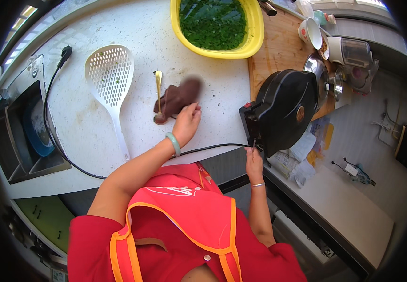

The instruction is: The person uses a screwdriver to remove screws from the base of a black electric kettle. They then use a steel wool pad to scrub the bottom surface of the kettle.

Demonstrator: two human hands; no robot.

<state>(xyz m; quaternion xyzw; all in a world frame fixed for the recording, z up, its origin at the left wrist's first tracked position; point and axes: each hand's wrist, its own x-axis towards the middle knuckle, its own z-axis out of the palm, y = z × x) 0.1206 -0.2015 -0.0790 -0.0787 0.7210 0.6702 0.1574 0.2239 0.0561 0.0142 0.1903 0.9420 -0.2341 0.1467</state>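
Dressed in a dark-red short-sleeved cloth top (90, 244) and orange-trimmed bright-red cloth apron (189, 216) at six o'clock; wearing a round pale-green bangle (173, 144) at nine, slim silvery bracelet (258, 184) at four.

dark brown cloth-like item (169, 100), soft, crumpled and folded, upper right end blurred, lying on a white countertop (151, 42), black rounded appliance (281, 110), ridged cover, round copper-coloured badge (300, 113), small red part at left, standing near the front of a wooden board (276, 42)

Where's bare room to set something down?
Counter between white skimmer and black cord; counter, flecked, between brown item and black appliance; wooden board between yellow basin and appliance. Crowded: board's right edge, with bowls and steelware.
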